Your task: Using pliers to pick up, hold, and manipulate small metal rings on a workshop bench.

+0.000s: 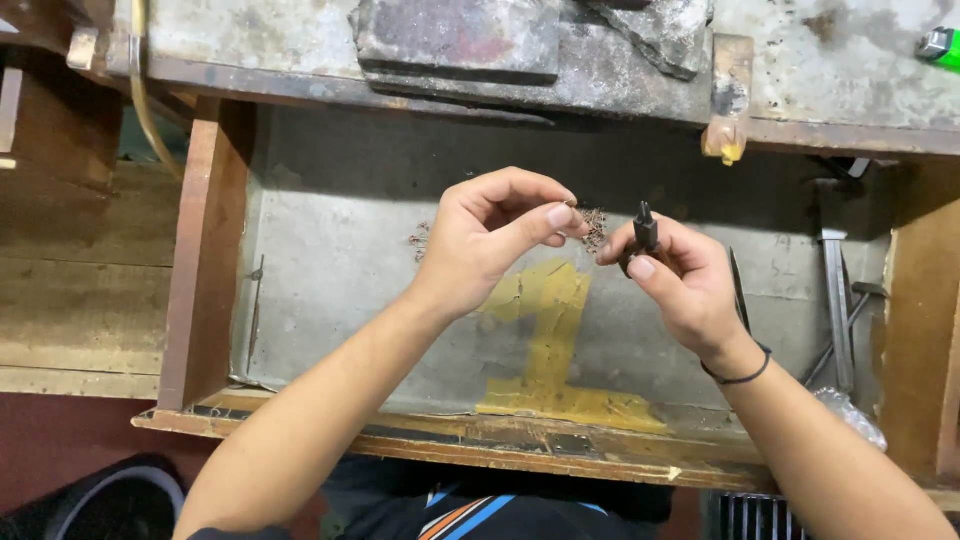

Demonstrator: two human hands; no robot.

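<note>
My left hand point(490, 235) pinches a tiny pale metal piece point(571, 205) between thumb and forefinger over an open wooden drawer point(205, 260). Close beside it, my right hand point(680, 280) grips a small black tool point(645, 228) that points upward, its tip next to the pinched piece. Behind the fingers, a small heap of fine brownish metal bits point(596, 228) lies on the drawer's grey metal lining point(340, 260), which bears a yellow painted mark point(550, 330). A black band circles my right wrist.
Long metal tools point(838, 290) lie along the drawer's right side, with a crumpled clear plastic bag point(850, 412) near the front. A worn bench top point(560, 50) with dark slabs runs above; a green lighter point(940, 45) sits at its far right. A hose point(140, 100) hangs left.
</note>
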